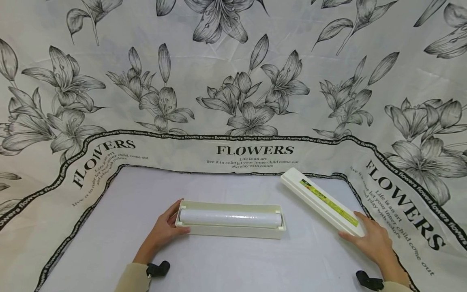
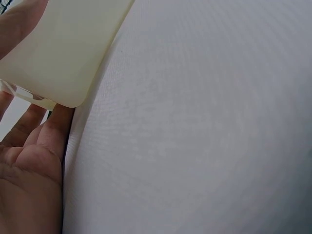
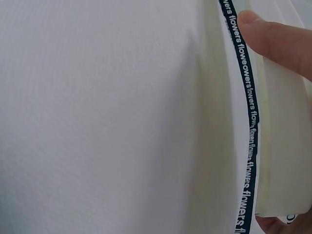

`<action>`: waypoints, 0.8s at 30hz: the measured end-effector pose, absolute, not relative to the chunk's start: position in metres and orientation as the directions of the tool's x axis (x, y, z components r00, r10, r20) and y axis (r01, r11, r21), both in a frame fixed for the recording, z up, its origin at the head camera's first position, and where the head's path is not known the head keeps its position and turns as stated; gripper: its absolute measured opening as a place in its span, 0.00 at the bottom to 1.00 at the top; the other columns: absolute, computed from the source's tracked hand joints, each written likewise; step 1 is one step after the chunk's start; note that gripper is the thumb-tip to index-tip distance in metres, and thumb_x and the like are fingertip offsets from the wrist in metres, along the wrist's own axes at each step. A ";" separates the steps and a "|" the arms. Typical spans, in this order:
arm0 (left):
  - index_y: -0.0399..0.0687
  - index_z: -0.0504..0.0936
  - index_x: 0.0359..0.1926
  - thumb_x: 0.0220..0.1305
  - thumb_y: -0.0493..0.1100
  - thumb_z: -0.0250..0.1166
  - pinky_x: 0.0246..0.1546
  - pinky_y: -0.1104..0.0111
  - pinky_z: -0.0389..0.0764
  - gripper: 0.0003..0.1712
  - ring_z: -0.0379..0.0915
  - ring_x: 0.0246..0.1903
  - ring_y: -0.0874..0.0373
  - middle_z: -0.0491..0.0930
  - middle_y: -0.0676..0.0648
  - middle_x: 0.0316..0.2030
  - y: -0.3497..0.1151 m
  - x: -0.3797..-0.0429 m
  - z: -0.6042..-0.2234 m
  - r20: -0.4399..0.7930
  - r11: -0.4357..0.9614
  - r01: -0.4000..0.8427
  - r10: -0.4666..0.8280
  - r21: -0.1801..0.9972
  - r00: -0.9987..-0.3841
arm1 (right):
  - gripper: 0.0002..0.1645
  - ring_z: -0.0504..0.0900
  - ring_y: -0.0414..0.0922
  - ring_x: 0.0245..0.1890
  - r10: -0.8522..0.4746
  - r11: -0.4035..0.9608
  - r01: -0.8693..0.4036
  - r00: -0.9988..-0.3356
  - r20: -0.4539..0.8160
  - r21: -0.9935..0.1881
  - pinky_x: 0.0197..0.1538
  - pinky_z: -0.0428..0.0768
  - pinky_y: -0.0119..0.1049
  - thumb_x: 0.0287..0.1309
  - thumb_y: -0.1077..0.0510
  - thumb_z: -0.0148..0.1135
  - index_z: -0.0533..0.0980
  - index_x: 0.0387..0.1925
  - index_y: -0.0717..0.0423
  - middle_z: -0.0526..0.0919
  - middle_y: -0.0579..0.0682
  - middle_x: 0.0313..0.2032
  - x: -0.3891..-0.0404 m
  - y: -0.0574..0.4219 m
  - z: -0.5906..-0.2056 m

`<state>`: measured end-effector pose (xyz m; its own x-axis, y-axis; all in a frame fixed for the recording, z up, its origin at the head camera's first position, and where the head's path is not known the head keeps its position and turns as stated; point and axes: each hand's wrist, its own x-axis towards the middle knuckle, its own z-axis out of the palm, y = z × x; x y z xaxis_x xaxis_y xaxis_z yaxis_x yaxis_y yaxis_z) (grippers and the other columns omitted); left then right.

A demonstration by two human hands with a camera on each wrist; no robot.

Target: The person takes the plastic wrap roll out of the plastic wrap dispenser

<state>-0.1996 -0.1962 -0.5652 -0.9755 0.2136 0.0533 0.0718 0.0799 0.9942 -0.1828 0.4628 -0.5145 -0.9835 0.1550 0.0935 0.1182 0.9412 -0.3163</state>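
While the left hand [image 1: 167,228] grips the open box [image 1: 233,231] on the white surface [image 1: 226,263], the right hand [image 1: 373,240] holds the lid [image 1: 322,202] well apart — tilting the box could spill the roll [image 1: 230,217].

Left grip [image 1: 166,227], right grip [image 1: 373,238]: curled, well apart.

Box [image 1: 233,232] is creamy off-white, roll's [image 1: 231,217] shiny white, lid [image 1: 315,203] white with a yellowy-green label [image 1: 328,202]. Cloth's [image 1: 251,117] pale with black line-art flowers, sleeve [image 1: 131,278] beige.

Beige sleeves [image 1: 133,278], black rounded wrist cameras [image 1: 159,269], bare hands [image 1: 165,230]
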 end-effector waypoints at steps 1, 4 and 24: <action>0.52 0.53 0.82 0.51 0.34 0.81 0.57 0.79 0.77 0.63 0.55 0.76 0.40 0.59 0.38 0.77 -0.196 -0.200 -0.565 0.051 0.080 0.070 0.214 0.994 -0.975 | 0.70 0.72 0.75 0.52 0.158 0.940 0.121 -0.983 0.094 -0.319 0.43 0.72 0.69 0.46 0.23 0.73 0.58 0.76 0.63 0.68 0.80 0.61 -0.182 0.463 -0.515; 0.52 0.53 0.82 0.50 0.34 0.81 0.57 0.79 0.77 0.63 0.56 0.76 0.41 0.59 0.39 0.78 -0.196 -0.200 -0.565 0.045 0.082 0.064 0.214 0.995 -0.976 | 0.70 0.71 0.75 0.52 0.166 0.937 0.125 -0.981 0.099 -0.326 0.44 0.72 0.70 0.46 0.23 0.73 0.58 0.76 0.63 0.68 0.80 0.61 -0.182 0.462 -0.516; 0.49 0.53 0.82 0.51 0.34 0.81 0.59 0.77 0.75 0.63 0.55 0.76 0.38 0.59 0.37 0.77 -0.196 -0.199 -0.566 0.076 0.083 0.096 0.219 0.992 -0.973 | 0.69 0.68 0.79 0.53 0.250 0.905 0.199 -0.964 0.090 -0.375 0.47 0.69 0.75 0.49 0.24 0.71 0.56 0.77 0.62 0.67 0.81 0.61 -0.170 0.469 -0.527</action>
